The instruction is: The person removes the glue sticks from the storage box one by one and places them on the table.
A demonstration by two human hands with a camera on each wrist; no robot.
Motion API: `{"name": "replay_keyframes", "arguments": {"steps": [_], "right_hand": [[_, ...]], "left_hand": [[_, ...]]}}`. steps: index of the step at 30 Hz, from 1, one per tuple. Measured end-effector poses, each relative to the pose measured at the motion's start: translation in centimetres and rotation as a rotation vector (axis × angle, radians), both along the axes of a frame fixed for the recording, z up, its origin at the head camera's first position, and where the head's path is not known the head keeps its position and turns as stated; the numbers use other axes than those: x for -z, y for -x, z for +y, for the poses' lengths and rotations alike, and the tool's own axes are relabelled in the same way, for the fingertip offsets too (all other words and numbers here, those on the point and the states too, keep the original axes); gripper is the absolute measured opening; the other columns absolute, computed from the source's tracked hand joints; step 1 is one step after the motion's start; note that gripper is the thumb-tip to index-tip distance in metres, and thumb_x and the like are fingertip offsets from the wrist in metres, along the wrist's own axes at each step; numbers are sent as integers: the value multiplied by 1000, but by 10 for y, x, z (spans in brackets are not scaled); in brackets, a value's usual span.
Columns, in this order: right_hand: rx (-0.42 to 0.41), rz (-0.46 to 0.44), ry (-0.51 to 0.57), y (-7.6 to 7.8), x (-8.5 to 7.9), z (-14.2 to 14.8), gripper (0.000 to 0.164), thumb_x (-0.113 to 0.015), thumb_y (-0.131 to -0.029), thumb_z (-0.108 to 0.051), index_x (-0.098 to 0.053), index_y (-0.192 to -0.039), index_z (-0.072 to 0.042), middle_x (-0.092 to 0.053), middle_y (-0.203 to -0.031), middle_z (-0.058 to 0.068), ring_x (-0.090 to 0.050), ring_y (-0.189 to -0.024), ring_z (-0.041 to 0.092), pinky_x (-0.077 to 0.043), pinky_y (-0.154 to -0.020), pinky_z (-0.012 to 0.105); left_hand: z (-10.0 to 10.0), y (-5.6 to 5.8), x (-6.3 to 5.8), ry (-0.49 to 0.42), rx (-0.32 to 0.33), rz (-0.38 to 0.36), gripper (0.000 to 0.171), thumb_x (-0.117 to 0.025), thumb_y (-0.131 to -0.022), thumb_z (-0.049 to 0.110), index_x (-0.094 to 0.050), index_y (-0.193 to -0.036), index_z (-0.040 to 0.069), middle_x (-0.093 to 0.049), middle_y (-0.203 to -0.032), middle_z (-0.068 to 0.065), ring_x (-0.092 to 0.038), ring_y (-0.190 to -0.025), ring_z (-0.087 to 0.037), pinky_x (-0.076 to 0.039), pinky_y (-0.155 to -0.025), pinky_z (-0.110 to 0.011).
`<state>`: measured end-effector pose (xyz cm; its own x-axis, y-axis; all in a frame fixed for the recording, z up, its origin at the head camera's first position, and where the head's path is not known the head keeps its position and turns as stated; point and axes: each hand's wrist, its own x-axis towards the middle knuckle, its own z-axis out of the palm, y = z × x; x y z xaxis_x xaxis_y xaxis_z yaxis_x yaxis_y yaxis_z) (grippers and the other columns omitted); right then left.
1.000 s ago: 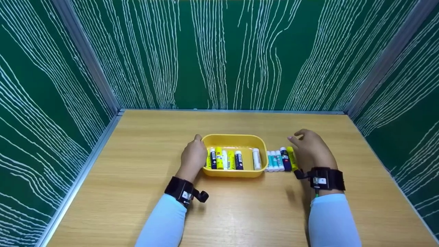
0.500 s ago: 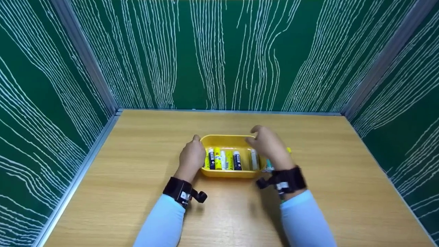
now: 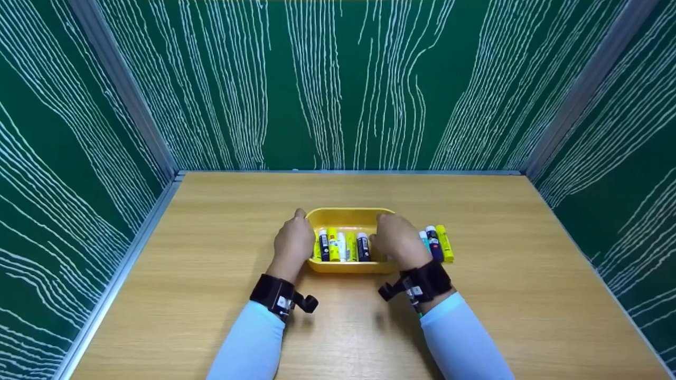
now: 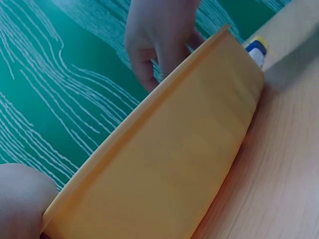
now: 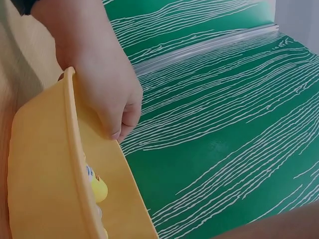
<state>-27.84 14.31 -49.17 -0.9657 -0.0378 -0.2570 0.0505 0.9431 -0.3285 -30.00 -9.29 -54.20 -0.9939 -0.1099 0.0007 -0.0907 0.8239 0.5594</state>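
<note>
A yellow plastic tray holds several glue sticks lying side by side, in yellow, dark blue and white. My left hand grips the tray's left end, thumb up at the rim. My right hand is over the tray's right end, fingers bent downward. In the right wrist view the right hand has its thumb beside the far rim. It covers the spot where a white glue stick lay; I cannot tell whether its fingers hold that stick.
Right of the tray, glue sticks lie in a row on the wooden table: a yellow glue stick at the end, a dark blue glue stick beside it, then a teal and white one partly behind the right arm. Green panels with white lines enclose the table.
My right hand has moved left, from beside the yellow glue stick in the row to the right end of the tray, and down. My left hand keeps its grip.
</note>
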Motion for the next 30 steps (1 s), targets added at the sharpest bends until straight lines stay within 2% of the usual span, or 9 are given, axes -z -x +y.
{"name": "replay_keyframes", "arguments": {"steps": [4,7,9,11,15,19,25,30], "right_hand": [[-18,15,-3,-2,4,2,56,-76,-104,-11,-61,-158,-2,-73,-132,22,-71,-100,34,-61,-80,39],[-45,20,-9,-2,6,3,50,-76,-101,-6,-66,-150,-2,-75,-127,21,-70,-100,34,-63,-88,42],[-81,4,-35,-1,7,3,40,-73,-102,-3,-68,-142,-2,-74,-118,20,-70,-95,33,-62,-82,40],[-114,-24,-48,0,9,2,31,-69,-106,-3,-69,-136,-3,-72,-109,18,-69,-89,33,-57,-71,36],[-144,-66,-53,3,11,2,26,-65,-109,-4,-71,-134,-5,-70,-103,15,-69,-83,30,-47,-59,31],[-136,-64,-11,7,16,4,27,-65,-111,-10,-74,-135,-5,-72,-102,13,-69,-80,27,-48,-60,31],[-158,-23,17,13,25,4,16,-70,-105,-11,-74,-119,-5,-72,-94,11,-66,-76,25,-46,-66,33],[-146,-9,38,14,29,3,15,-72,-104,-12,-76,-117,-4,-72,-92,11,-67,-77,26,-48,-68,33]], "left_hand": [[0,0,1,5,1,-9,33,-38,-123,22,-58,-143,4,-81,-115,-22,-82,-100,-34,-67,-82,-52],[0,2,1,6,-5,-24,34,-37,-123,22,-58,-144,5,-81,-115,-21,-82,-99,-32,-67,-81,-50],[0,2,1,0,-10,-33,35,-36,-124,22,-57,-146,6,-81,-116,-21,-81,-99,-31,-67,-81,-49],[0,3,1,-4,-11,-43,36,-36,-124,23,-56,-148,6,-81,-118,-20,-81,-99,-30,-67,-82,-48],[1,3,0,0,-11,-49,36,-36,-124,23,-56,-148,6,-81,-119,-20,-82,-101,-31,-68,-83,-48],[1,3,0,12,-9,-35,34,-38,-124,22,-58,-146,6,-81,-118,-21,-82,-102,-33,-68,-83,-50],[1,4,0,8,-8,-54,37,-37,-124,23,-56,-151,7,-81,-118,-20,-81,-97,-30,-67,-79,-47],[1,5,1,15,-8,-61,37,-36,-124,23,-56,-151,6,-81,-116,-20,-81,-95,-30,-67,-77,-46]]}}
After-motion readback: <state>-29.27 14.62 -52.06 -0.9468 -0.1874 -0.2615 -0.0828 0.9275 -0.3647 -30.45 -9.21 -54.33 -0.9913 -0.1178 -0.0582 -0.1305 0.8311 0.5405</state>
